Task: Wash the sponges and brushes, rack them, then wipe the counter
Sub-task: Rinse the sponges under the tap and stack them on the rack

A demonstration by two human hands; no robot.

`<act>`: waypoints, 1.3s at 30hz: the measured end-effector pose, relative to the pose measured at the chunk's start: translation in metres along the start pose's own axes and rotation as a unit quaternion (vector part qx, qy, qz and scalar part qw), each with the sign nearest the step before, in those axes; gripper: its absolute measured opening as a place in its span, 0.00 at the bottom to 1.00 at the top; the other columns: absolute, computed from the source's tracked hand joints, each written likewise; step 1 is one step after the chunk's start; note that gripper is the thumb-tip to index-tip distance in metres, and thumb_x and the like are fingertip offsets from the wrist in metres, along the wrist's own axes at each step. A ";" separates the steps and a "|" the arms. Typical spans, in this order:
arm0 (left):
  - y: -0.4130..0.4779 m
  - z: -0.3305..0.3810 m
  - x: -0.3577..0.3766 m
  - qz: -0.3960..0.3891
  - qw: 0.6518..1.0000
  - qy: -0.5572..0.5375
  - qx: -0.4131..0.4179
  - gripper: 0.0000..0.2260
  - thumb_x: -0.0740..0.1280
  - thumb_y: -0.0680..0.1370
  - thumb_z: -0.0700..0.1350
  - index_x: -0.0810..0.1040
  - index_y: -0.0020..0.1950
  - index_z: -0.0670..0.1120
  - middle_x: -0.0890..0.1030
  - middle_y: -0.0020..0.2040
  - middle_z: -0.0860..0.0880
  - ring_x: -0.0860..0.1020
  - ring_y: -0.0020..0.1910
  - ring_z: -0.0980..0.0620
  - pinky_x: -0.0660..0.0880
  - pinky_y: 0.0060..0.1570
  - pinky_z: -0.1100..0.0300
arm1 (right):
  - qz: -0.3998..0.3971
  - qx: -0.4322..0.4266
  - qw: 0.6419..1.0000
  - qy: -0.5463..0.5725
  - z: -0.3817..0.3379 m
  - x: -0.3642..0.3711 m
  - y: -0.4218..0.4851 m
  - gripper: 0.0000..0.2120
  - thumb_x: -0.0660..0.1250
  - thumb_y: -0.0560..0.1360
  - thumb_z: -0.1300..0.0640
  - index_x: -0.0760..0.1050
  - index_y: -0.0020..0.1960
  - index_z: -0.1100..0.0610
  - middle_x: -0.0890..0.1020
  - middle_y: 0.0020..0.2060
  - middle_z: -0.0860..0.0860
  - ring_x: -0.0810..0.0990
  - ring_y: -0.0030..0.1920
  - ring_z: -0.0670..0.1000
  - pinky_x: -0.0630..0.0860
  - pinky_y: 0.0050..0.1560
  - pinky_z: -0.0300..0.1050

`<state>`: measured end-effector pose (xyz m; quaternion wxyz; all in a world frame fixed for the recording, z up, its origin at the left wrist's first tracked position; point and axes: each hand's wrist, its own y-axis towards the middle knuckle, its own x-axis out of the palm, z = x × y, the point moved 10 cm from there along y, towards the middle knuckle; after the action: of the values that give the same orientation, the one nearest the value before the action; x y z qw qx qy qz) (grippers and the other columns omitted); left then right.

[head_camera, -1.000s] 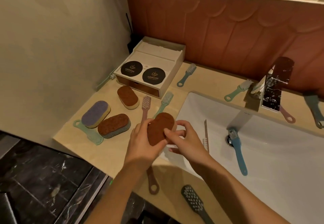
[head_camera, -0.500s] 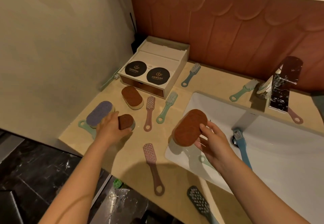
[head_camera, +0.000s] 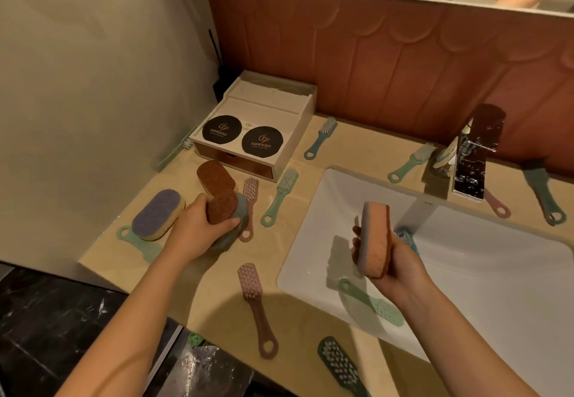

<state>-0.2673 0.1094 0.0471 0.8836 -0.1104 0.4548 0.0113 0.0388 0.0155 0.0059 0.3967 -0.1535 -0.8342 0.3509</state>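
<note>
Orange sponge (head_camera: 376, 241): stood up on edge over the left part of the sink (head_camera: 310, 210), brown scrub face on one side, pale purple layer on the other.
Right hand (head_camera: 393, 267): fingers and thumb wrapped round the lower half of the orange sponge, gripping it from below.
Brown-topped sponge (head_camera: 224, 208): grey-blue base, tilted up over the counter (head_camera: 214, 275), just beside a pink brush (head_camera: 250, 199). Can't tell if its low end touches down.
Left hand (head_camera: 197, 230): fingers curled round that brown-topped sponge, thumb across the scrub side.
Other sponges: a second brown sponge (head_camera: 214, 177) right behind the held one, and a purple sponge (head_camera: 157, 218) lying on top of a green brush (head_camera: 136, 243).
In the basin: a mint brush (head_camera: 372, 305), plus a blue brush (head_camera: 407, 239) mostly hidden behind the right hand.
Front of counter: long pink brush (head_camera: 256, 300) and a dark brush (head_camera: 340, 365) at the edge.
Further back: white box (head_camera: 267, 111) by the wall, shiny faucet (head_camera: 475, 154) behind the sink.
</note>
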 end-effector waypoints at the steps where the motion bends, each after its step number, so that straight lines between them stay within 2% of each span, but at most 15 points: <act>1: -0.003 0.009 0.003 -0.009 0.999 -0.040 -0.002 0.23 0.74 0.68 0.55 0.71 0.55 0.45 0.77 0.49 0.49 0.76 0.49 0.48 0.75 0.46 0.54 | -0.008 0.006 1.000 0.004 0.000 0.000 -0.001 0.16 0.55 0.80 0.51 0.76 0.55 0.59 0.83 0.37 0.55 0.81 0.30 0.50 0.80 0.31 0.41; 4: -0.018 0.040 0.021 -0.057 0.983 -0.172 -0.019 0.21 0.74 0.68 0.53 0.71 0.54 0.46 0.79 0.50 0.49 0.78 0.50 0.50 0.76 0.49 0.54 | -0.030 0.006 1.000 0.004 -0.002 0.002 -0.004 0.22 0.57 0.77 0.44 0.75 0.60 0.58 0.82 0.43 0.54 0.81 0.33 0.51 0.79 0.33 0.42; 8: -0.036 0.073 0.053 -0.105 0.940 -0.322 -0.045 0.29 0.76 0.66 0.52 0.70 0.62 0.47 0.79 0.56 0.48 0.78 0.54 0.50 0.76 0.56 0.53 | -0.038 -0.016 0.997 -0.058 -0.006 0.012 -0.016 0.19 0.64 0.72 0.44 0.77 0.53 0.57 0.80 0.39 0.54 0.79 0.35 0.51 0.77 0.40 0.45; 12: -0.055 0.096 0.082 -0.123 0.918 -0.369 -0.074 0.23 0.72 0.71 0.52 0.67 0.60 0.46 0.77 0.54 0.48 0.78 0.50 0.55 0.76 0.46 0.61 | -0.063 -0.044 0.993 -0.086 -0.008 0.027 -0.028 0.24 0.67 0.63 0.47 0.75 0.55 0.57 0.79 0.40 0.54 0.77 0.38 0.50 0.73 0.42 0.44; 14: -0.062 0.104 0.096 -0.138 0.918 -0.362 -0.081 0.22 0.69 0.73 0.54 0.64 0.60 0.47 0.75 0.53 0.50 0.76 0.52 0.54 0.74 0.51 0.59 | -0.070 -0.069 0.991 -0.092 -0.011 0.032 -0.031 0.24 0.66 0.63 0.48 0.75 0.56 0.58 0.79 0.42 0.54 0.77 0.40 0.50 0.73 0.44 0.44; 16: -0.067 0.113 0.110 -0.166 0.908 -0.375 -0.087 0.22 0.64 0.76 0.56 0.62 0.64 0.47 0.74 0.58 0.48 0.74 0.58 0.50 0.71 0.61 0.53 | -0.067 -0.106 0.988 -0.092 -0.017 0.033 -0.033 0.17 0.65 0.68 0.51 0.76 0.55 0.56 0.81 0.43 0.53 0.80 0.42 0.49 0.76 0.45 0.44; 19: -0.070 0.121 0.122 -0.195 0.906 -0.365 -0.087 0.21 0.55 0.80 0.55 0.63 0.69 0.45 0.72 0.64 0.45 0.71 0.64 0.47 0.67 0.66 0.51 | -0.042 -0.154 0.982 -0.102 -0.025 0.030 -0.035 0.12 0.62 0.76 0.55 0.75 0.58 0.53 0.82 0.44 0.52 0.82 0.42 0.47 0.79 0.38 0.42; 22: -0.073 0.125 0.124 -0.188 0.904 -0.374 -0.084 0.18 0.52 0.82 0.52 0.65 0.68 0.44 0.73 0.64 0.44 0.72 0.63 0.48 0.68 0.64 0.54 | -0.026 -0.188 0.971 -0.148 -0.030 0.029 -0.037 0.13 0.62 0.76 0.56 0.73 0.60 0.52 0.81 0.51 0.53 0.81 0.49 0.51 0.78 0.43 0.44; 24: -0.077 0.129 0.124 -0.196 0.893 -0.398 -0.076 0.15 0.50 0.82 0.52 0.67 0.65 0.49 0.73 0.63 0.46 0.72 0.61 0.50 0.68 0.64 0.54 | -0.011 -0.211 0.958 -0.194 -0.033 0.027 -0.038 0.15 0.63 0.75 0.54 0.72 0.62 0.51 0.80 0.54 0.53 0.80 0.52 0.52 0.79 0.48 0.47; 27: -0.083 0.134 0.126 -0.222 0.859 -0.454 -0.075 0.10 0.53 0.82 0.49 0.73 0.54 0.54 0.77 0.59 0.47 0.76 0.59 0.51 0.72 0.63 0.53 | 0.010 -0.222 0.954 -0.201 -0.038 0.021 -0.036 0.16 0.64 0.75 0.53 0.72 0.62 0.50 0.80 0.55 0.53 0.80 0.53 0.52 0.78 0.52 0.51; 30: -0.088 0.144 0.126 -0.236 0.808 -0.537 -0.060 0.08 0.59 0.79 0.46 0.75 0.55 0.49 0.80 0.58 0.43 0.79 0.55 0.50 0.77 0.54 0.59 | 0.011 -0.217 0.961 -0.172 -0.039 0.019 -0.034 0.15 0.63 0.75 0.54 0.73 0.62 0.53 0.81 0.53 0.54 0.81 0.50 0.50 0.78 0.48 0.48; 32: -0.092 0.146 0.131 -0.245 0.771 -0.584 -0.066 0.16 0.63 0.73 0.49 0.73 0.60 0.49 0.80 0.58 0.43 0.80 0.55 0.48 0.79 0.50 0.58 | 0.008 -0.217 0.959 -0.182 -0.036 0.021 -0.034 0.15 0.63 0.76 0.54 0.73 0.62 0.52 0.80 0.52 0.53 0.81 0.50 0.50 0.79 0.46 0.47; 34: -0.098 0.147 0.140 -0.266 0.744 -0.608 -0.080 0.23 0.65 0.72 0.52 0.69 0.66 0.50 0.80 0.59 0.43 0.80 0.56 0.46 0.79 0.53 0.52 | 0.012 -0.219 0.955 -0.200 -0.031 0.021 -0.035 0.14 0.63 0.76 0.53 0.73 0.61 0.50 0.80 0.52 0.51 0.81 0.51 0.50 0.80 0.48 0.48; 36: -0.102 0.148 0.149 -0.290 0.732 -0.610 -0.092 0.28 0.66 0.72 0.55 0.65 0.70 0.51 0.79 0.61 0.43 0.80 0.57 0.44 0.77 0.56 0.46 | 0.023 -0.222 0.952 -0.209 -0.030 0.020 -0.034 0.14 0.63 0.76 0.53 0.72 0.61 0.49 0.79 0.52 0.50 0.80 0.51 0.50 0.80 0.49 0.48; 39: -0.099 0.145 0.152 -0.289 0.738 -0.602 -0.096 0.29 0.65 0.72 0.55 0.62 0.72 0.52 0.78 0.61 0.42 0.80 0.56 0.44 0.78 0.54 0.47 | 0.024 -0.224 0.946 -0.234 -0.029 0.021 -0.033 0.12 0.64 0.76 0.53 0.72 0.59 0.47 0.79 0.52 0.48 0.80 0.52 0.50 0.80 0.52 0.50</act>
<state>-0.0501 0.0302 0.0248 0.9188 -0.2907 -0.2290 -0.1373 0.0487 0.0172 0.0534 0.1369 -0.1719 -0.9567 0.1907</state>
